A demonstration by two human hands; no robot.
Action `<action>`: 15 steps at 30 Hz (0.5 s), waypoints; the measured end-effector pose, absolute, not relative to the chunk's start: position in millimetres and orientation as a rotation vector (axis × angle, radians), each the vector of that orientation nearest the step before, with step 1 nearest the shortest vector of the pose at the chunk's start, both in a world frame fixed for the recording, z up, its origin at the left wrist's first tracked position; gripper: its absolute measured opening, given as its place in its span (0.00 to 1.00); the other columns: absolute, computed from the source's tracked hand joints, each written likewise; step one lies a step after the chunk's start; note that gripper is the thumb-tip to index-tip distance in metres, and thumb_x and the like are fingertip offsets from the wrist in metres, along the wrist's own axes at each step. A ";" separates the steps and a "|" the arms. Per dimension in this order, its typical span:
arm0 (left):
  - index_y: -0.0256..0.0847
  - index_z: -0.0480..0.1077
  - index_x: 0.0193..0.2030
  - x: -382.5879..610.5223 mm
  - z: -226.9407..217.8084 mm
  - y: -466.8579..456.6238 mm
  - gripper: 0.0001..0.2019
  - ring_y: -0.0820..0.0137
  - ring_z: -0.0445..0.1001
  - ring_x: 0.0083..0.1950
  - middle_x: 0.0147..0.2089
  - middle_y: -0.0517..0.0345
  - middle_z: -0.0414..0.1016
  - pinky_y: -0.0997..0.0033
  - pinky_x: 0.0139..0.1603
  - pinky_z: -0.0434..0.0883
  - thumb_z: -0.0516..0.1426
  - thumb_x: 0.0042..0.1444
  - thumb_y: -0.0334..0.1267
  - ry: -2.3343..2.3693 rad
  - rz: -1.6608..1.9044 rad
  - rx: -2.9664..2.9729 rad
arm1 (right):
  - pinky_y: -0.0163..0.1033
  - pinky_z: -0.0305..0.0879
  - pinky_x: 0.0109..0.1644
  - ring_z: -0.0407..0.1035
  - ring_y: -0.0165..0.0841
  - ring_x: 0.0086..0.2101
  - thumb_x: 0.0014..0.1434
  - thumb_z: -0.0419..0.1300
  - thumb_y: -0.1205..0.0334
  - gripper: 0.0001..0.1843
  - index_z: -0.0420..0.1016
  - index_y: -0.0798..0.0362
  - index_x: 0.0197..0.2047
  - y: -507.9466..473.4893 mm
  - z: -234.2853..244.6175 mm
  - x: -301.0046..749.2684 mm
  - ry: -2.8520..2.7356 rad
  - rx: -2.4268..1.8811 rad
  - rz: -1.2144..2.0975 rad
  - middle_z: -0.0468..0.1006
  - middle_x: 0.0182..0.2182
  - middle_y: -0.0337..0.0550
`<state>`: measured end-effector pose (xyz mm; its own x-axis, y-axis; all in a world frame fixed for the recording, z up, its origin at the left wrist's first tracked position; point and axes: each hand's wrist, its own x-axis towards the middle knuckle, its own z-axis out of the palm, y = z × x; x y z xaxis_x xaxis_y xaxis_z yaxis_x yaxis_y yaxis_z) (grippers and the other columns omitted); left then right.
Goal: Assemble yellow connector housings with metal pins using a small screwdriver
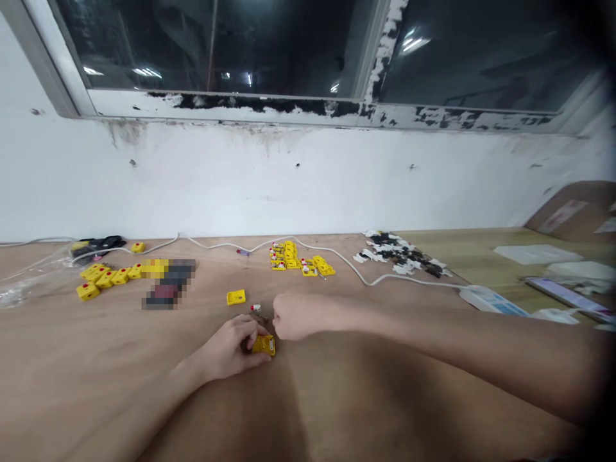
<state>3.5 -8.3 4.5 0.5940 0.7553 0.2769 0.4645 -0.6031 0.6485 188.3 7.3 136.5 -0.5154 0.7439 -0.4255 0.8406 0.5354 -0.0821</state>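
Note:
My left hand (231,350) rests on the wooden table (96,372) with its fingers closed round a small yellow plastic block (264,345). My right hand (293,317) is curled into a fist just above and right of that block; what its fingers pinch is hidden. A tiny red-and-white part (255,308) and a thin dark piece (261,317) lie right beside the right hand. One loose yellow block (235,297) sits a little further back.
Yellow blocks with red dots lie in a row at far left (103,277) and in a cluster at centre back (296,258). Black and white pieces (402,255) are piled at back right. A white cable (366,277) crosses the table. Papers lie right.

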 end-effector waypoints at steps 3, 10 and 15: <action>0.41 0.56 0.26 3.6 2.5 -7.9 0.20 0.68 0.71 0.39 0.39 0.56 0.77 0.68 0.41 0.67 0.65 0.53 0.43 0.968 0.738 2.274 | 0.36 0.57 0.21 0.75 0.40 0.27 0.54 0.59 0.60 0.13 0.79 0.54 0.41 0.2 140.1 195.8 2.521 1.324 -0.421 0.82 0.35 0.51; 0.40 0.65 0.30 3.0 -2.3 -6.4 0.14 0.68 0.69 0.37 0.34 0.58 0.72 0.70 0.38 0.66 0.65 0.52 0.44 1.057 0.689 2.300 | 0.33 0.59 0.25 0.71 0.31 0.22 0.59 0.56 0.60 0.09 0.77 0.52 0.34 6.2 133.6 194.2 2.596 1.304 -0.829 0.78 0.23 0.38; 0.40 0.66 0.30 4.0 -6.1 -5.6 0.14 0.66 0.69 0.39 0.36 0.57 0.72 0.69 0.40 0.66 0.67 0.50 0.44 1.077 0.696 2.301 | 0.34 0.64 0.35 0.73 0.32 0.33 0.61 0.62 0.58 0.08 0.76 0.55 0.35 3.1 104.1 202.8 3.129 1.224 -0.690 0.79 0.35 0.43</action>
